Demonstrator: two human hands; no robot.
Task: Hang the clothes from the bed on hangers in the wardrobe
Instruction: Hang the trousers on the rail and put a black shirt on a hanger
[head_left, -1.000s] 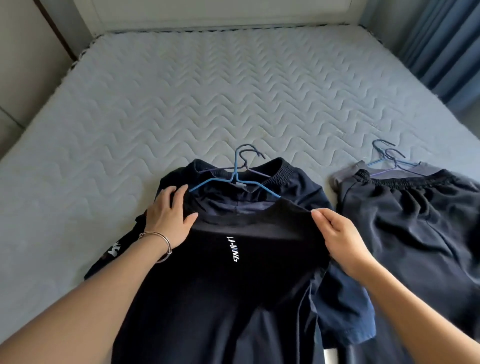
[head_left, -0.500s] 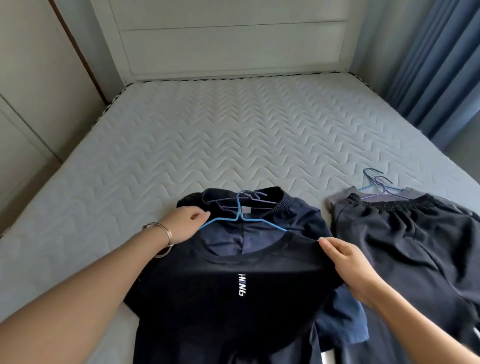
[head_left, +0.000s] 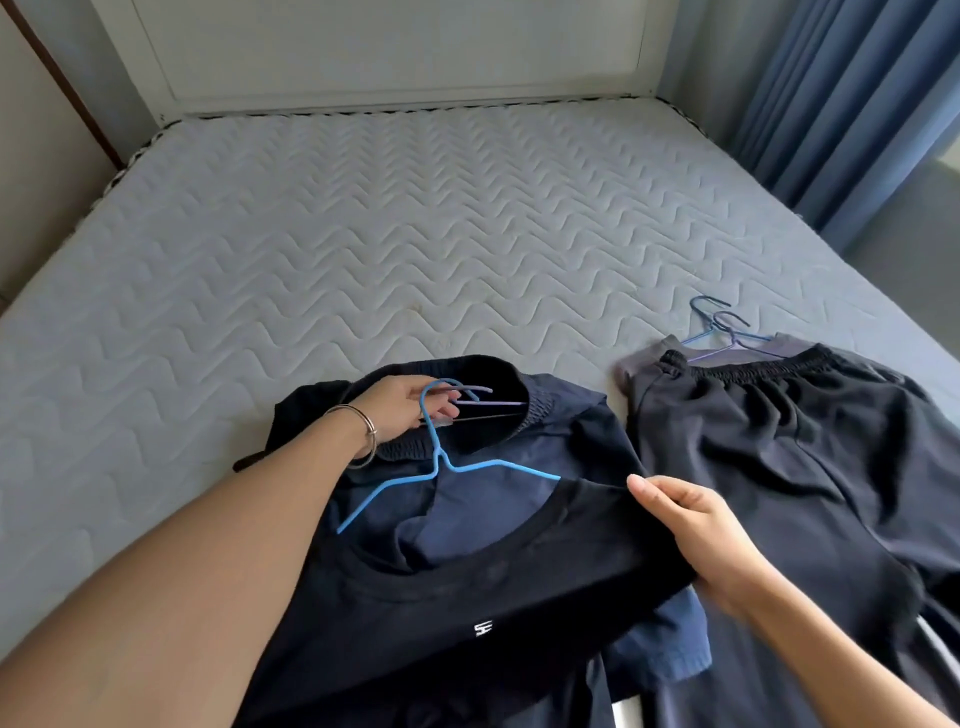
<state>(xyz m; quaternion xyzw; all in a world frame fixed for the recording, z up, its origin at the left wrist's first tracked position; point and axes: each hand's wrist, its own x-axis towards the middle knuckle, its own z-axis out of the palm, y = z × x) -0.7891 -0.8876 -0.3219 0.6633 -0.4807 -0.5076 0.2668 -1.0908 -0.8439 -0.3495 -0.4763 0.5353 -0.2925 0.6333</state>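
A black T-shirt (head_left: 467, 618) with a small white logo lies on top of a pile of dark clothes at the near edge of the bed (head_left: 415, 249). My right hand (head_left: 696, 530) pinches its right shoulder at the collar. My left hand (head_left: 410, 408), a bangle on the wrist, grips the hook of a light blue wire hanger (head_left: 447, 470) and lifts it off the pile. A purple hanger (head_left: 491, 402) lies under it on dark shorts (head_left: 498, 374). A navy shirt (head_left: 467, 525) shows below the black one.
To the right lies a second pile, dark trousers (head_left: 779, 415) over a grey garment, with two more hangers (head_left: 727, 332) poking out at the top. White headboard (head_left: 395, 52) behind, blue curtains (head_left: 852, 104) at right, a wall at left.
My left hand left the T-shirt's left shoulder, reached forward and took the blue hanger by its hook, lifting it. My right hand kept its pinch. The camera tilted up.
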